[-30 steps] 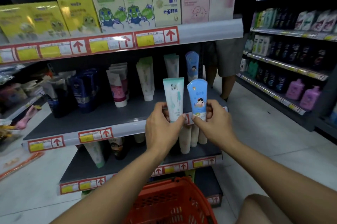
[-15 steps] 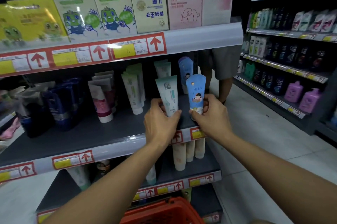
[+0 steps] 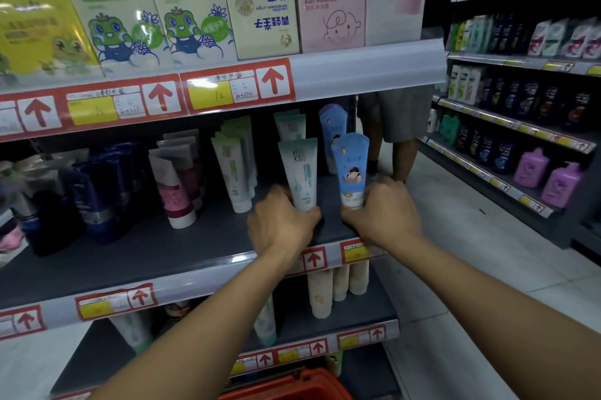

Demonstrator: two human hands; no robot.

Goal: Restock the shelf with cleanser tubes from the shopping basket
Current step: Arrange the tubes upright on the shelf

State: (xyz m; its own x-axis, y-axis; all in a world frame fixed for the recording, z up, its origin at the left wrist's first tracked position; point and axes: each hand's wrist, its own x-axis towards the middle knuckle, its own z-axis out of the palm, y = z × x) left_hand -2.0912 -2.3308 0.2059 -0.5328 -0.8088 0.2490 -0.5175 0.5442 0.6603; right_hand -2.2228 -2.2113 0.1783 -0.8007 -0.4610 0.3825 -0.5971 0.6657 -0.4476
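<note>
Cleanser tubes stand upright in both hands over the dark middle shelf (image 3: 136, 256), with the rim of the orange shopping basket (image 3: 292, 388) nearest of all, at the bottom edge between the two forearms. The left hand (image 3: 281, 224) curls its fingers round the base of a pale mint tube (image 3: 300, 171), cap end down, at or just above the shelf surface. The right hand (image 3: 383, 214) grips the lower end of a blue tube (image 3: 351, 168) printed with a small cartoon figure, held the same way just beside the mint one, the two tubes close but apart. Whether either cap touches the shelf cannot be told, since the fingers hide the bottoms. Below the hands, beige tubes (image 3: 338, 285) hang cap-down on the lower shelf behind its red-arrow price strip (image 3: 313, 259). Further back on the middle shelf, more mint tubes (image 3: 289, 126) and blue tubes (image 3: 331, 126) stand in rows directly behind the held pair; to their left are green-and-white tubes (image 3: 235, 168), pink-and-white tubes (image 3: 174, 188) and dark blue tubes (image 3: 97, 191). Above, frog-printed cartons (image 3: 182, 2) and a pink box (image 3: 331, 12) fill the upper shelf. Beyond the shelf's end stand another person's legs (image 3: 401, 152), and across the aisle purple pump bottles (image 3: 549, 178).
</note>
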